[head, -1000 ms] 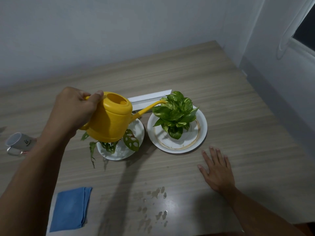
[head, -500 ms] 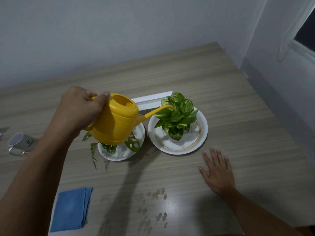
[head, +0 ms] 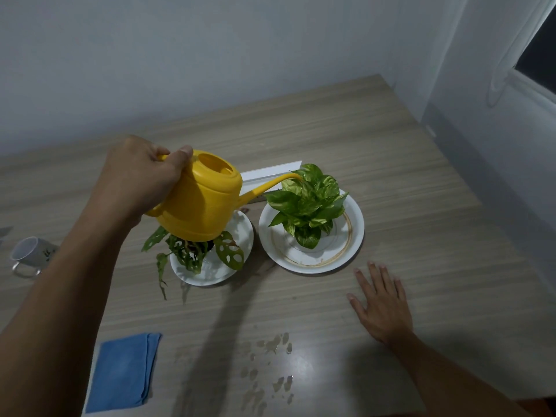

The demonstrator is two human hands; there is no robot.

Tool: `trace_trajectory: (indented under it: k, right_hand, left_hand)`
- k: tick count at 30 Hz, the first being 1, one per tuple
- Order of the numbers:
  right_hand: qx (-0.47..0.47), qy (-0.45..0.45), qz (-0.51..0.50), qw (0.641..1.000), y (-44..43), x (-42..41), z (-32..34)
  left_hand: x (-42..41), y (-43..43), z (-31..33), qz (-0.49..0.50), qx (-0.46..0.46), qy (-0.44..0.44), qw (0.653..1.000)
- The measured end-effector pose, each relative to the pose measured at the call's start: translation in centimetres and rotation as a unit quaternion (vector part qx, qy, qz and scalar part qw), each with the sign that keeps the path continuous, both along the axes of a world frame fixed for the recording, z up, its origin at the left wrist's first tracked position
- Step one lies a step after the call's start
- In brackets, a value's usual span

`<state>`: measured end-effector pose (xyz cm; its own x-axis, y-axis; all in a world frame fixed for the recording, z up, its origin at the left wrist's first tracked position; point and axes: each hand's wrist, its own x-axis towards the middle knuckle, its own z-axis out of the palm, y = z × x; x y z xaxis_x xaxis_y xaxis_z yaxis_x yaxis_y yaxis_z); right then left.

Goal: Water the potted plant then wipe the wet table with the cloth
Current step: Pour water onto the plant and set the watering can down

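While right hand (head: 382,308) rests flat, left hand (head: 141,179) tilts watering can (head: 201,203) — seemingly pouring.

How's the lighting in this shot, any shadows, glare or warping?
Head view: dim, bluish light; the watering can and left arm throw a long dark shadow toward the near edge of the table; a pale sheen surrounds the water drops; wide-angle bending shows at the frame edges.

The wood-grain table (head: 391,182) carries two white plates side by side: the left plate (head: 240,236) under a hole-leaved plant (head: 192,251), the right plate (head: 352,236) under a variegated plant (head: 307,203). A white strip (head: 264,174) lies just behind them and a mug (head: 28,255) on its side sits at the far left. Near the front edge lie a folded blue cloth (head: 123,371) and, well to its right, scattered water drops (head: 270,365); the right hand (head: 380,308) rests flat on the top.
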<state>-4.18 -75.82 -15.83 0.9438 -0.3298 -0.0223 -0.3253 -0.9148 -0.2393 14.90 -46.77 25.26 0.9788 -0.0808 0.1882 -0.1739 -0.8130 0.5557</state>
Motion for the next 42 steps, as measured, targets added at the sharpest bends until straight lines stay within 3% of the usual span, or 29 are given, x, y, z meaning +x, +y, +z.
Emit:
trace_trajectory:
  k: [42]
  right_hand:
    - [-0.002,-0.013,-0.002,1.0,0.0,0.0,0.0]
  left_hand:
    - [-0.3,-1.5,2.0,-0.019,0.054,0.028,0.998]
